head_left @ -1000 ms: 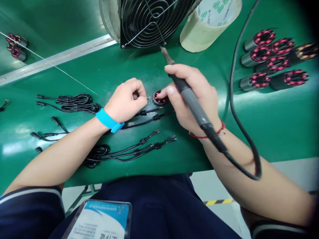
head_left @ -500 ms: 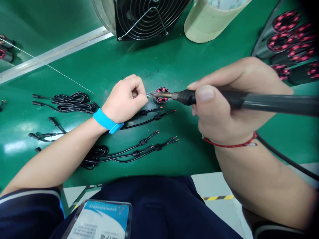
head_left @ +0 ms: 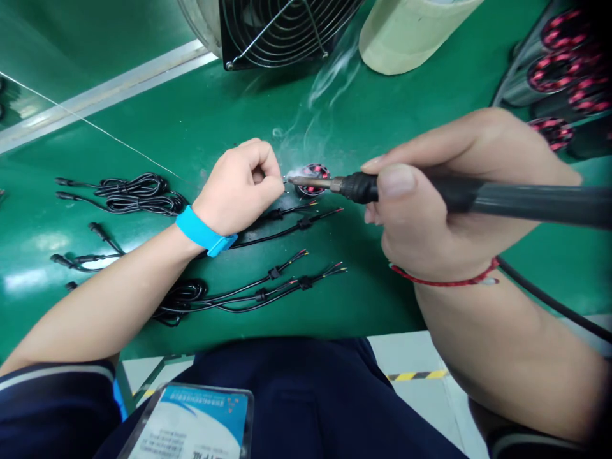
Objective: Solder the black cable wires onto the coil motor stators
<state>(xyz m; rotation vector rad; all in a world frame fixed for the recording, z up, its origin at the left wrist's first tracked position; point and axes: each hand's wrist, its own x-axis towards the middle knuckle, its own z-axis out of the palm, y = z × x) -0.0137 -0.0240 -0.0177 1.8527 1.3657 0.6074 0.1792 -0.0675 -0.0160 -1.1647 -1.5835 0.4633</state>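
My right hand [head_left: 444, 191] is wrapped round the dark handle of a soldering iron [head_left: 526, 201], its tip pointing left. That tip meets thin wire ends beside a small round motor part [head_left: 319, 172] with red-pink windings. Smoke [head_left: 329, 89] rises from the spot. My left hand [head_left: 243, 185], fingers pinched, is just left of the tip. A thin solder wire [head_left: 119, 141] runs from the upper left towards it; the exact grip is hidden by the fingers. Black cables [head_left: 282, 290] with stripped coloured ends lie below my left hand.
A black fan with a wire grille [head_left: 291, 32] stands at the back, beside a pale yellow roll [head_left: 411, 38]. Several motor parts with red windings [head_left: 554, 70] stand at the upper right. Coiled black cables [head_left: 138, 194] lie left on the green table [head_left: 373, 306].
Smoke now rises from the iron's tip and drifts up towards the fan and roll. Both hands stay nearly in place; the view has shifted slightly.
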